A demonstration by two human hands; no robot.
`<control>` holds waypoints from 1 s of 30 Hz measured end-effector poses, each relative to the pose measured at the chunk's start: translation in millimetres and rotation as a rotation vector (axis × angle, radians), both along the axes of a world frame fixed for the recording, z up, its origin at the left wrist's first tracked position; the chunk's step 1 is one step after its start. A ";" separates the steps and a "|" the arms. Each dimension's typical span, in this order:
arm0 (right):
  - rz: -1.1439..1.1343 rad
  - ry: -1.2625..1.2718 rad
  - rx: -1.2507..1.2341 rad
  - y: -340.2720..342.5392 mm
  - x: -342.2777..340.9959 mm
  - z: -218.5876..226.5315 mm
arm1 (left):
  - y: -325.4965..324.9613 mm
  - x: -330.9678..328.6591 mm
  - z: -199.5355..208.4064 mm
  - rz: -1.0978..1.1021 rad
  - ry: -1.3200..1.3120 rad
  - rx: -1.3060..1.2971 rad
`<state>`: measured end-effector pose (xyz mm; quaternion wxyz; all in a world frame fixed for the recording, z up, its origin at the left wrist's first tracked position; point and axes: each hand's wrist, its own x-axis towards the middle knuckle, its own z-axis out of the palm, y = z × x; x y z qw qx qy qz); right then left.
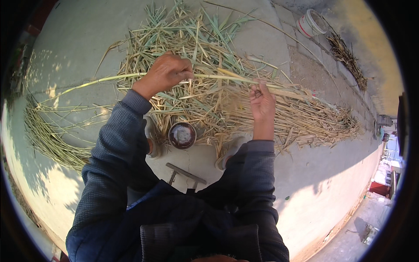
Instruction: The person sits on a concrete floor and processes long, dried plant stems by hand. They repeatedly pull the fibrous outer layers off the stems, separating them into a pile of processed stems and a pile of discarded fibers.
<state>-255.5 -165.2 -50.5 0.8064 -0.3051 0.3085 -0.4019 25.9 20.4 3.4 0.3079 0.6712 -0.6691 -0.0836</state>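
A long, thin, pale green reed stalk (208,76) stretches crosswise in front of me, bending down at its left end. My left hand (168,72) is closed around it, knuckles up. Farther right, the fingers of my right hand (263,102) pinch at the stalk; a small dark thing shows by them, too small to name. Dry leaf strips hang blurred beside that hand. Under both hands spreads a heap of tan and green leaves (183,48). Between my feet stands a dark reddish bowl (182,135) with something whitish inside.
Bare green stalks (54,142) lie bunched on the left. On the right is a thick pile of leafy dry stalks (310,120). A white bucket (312,23) and a dark twig bundle (348,56) are at the far right. A T-shaped metal piece (186,173) sits between my legs.
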 end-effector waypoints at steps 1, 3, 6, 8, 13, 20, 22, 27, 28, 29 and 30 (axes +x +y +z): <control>-0.018 0.022 0.003 -2.2 -2.9 -1.0 | 2.2 3.6 0.6 -0.018 0.023 0.029; 0.012 0.039 -0.015 -1.2 -4.4 -3.7 | 4.6 5.5 -0.5 0.012 0.160 0.111; 0.034 0.107 -0.073 2.0 -6.1 -2.0 | 3.3 -0.8 -5.6 0.034 0.411 0.205; 0.084 0.152 -0.100 1.8 -9.5 2.5 | -0.5 -6.4 -9.7 -0.019 0.475 0.249; 0.243 0.207 -0.098 -2.3 -21.8 13.1 | -4.8 -4.1 -8.4 0.035 0.566 0.261; 0.300 0.344 -0.139 -0.8 -24.3 10.7 | -1.6 -1.0 0.5 0.086 0.432 0.222; 0.258 0.330 -0.119 2.1 -23.5 5.9 | -0.6 -1.8 3.3 0.081 0.437 0.204; 0.292 0.496 -0.014 13.8 -11.7 -21.8 | 0.4 -6.1 12.5 0.065 0.301 0.080; 0.316 0.504 0.021 13.7 -10.6 -28.5 | 0.1 -3.9 15.2 0.113 0.256 0.042; 0.265 0.561 0.036 11.4 -11.1 -34.6 | 0.1 -0.8 17.7 0.139 0.211 -0.006; 0.234 0.575 0.058 8.0 -13.3 -41.1 | 0.4 1.9 19.5 0.170 0.159 -0.057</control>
